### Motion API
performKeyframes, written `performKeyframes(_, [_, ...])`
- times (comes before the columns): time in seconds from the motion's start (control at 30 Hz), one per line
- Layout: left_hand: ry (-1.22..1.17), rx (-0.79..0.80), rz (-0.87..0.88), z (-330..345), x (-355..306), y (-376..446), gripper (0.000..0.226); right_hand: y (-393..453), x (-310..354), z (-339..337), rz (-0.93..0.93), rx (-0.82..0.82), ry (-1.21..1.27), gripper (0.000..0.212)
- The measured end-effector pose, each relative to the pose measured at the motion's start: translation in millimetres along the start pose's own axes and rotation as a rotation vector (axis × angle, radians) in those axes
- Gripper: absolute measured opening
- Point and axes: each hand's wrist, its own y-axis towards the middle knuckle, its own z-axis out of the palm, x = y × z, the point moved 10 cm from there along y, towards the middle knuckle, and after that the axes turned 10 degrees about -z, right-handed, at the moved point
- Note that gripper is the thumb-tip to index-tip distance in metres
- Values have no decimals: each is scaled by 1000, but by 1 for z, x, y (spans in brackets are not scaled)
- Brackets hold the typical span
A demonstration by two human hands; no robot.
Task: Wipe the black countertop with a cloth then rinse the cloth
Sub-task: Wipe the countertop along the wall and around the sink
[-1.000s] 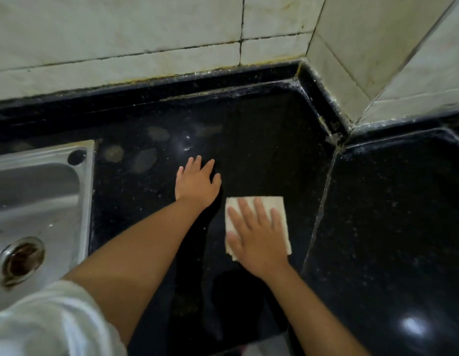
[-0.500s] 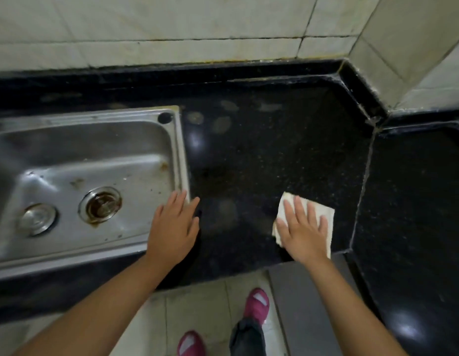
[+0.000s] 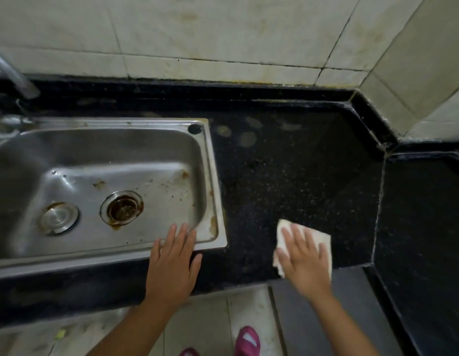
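**Wiping near the counter's front edge, sink waiting alongside**

The right hand [image 3: 304, 255] lies flat on the cloth [image 3: 317, 238], fingers straight and spread, pressing it against the black counter [image 3: 300, 176] rather than gripping it. That flat palm makes sense for wiping: it spreads pressure across the folded white square so the whole face drags over the stone. The cloth sits just inside the counter's front edge, its corners showing beyond the fingertips and to the hand's right.

To the left of it, well apart, the left hand [image 3: 173, 265] rests open with straight fingers across the near rim of the steel sink [image 3: 210, 176], holding nothing. I'd judge it is there as a brace while the person leans in.

Beyond the right hand, toward the wall, several pale round marks [image 3: 247, 138] sit on the dark stone; these look untouched, so the wiping seems only partly done and the rinse has not begun. Far off to the left, past the sink, a tap [image 3: 15, 75] enters from the frame edge; its handle and most of its body are cut off. The right hand is slightly blurred, so the cloth's folds under it are hard to read, and most of the cloth is hidden by the palm. Pink shoes [image 3: 247, 340] show below on the floor.
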Motion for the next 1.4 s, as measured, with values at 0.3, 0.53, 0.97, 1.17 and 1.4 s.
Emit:
performKeyframes(0.3, [18, -95, 5, -1, 1, -1, 69, 101, 90, -8, -174, 117, 116, 49])
performKeyframes(0.53, [14, -83, -9, -3, 3, -2, 70, 28, 103, 6, -374, 9, -59, 63])
performKeyframes(0.97, [-16, 70, -5, 6, 2, -3, 73, 49, 7, -2, 79, 124, 59, 53])
performKeyframes(1.17, [-1, 49, -26, 2, 2, -2, 67, 13, 87, 23, -288, 73, -92, 73])
performKeyframes(1.4, [-9, 108, -77, -18, -15, 34, 60, 21, -58, -9, 11, 89, -18, 82])
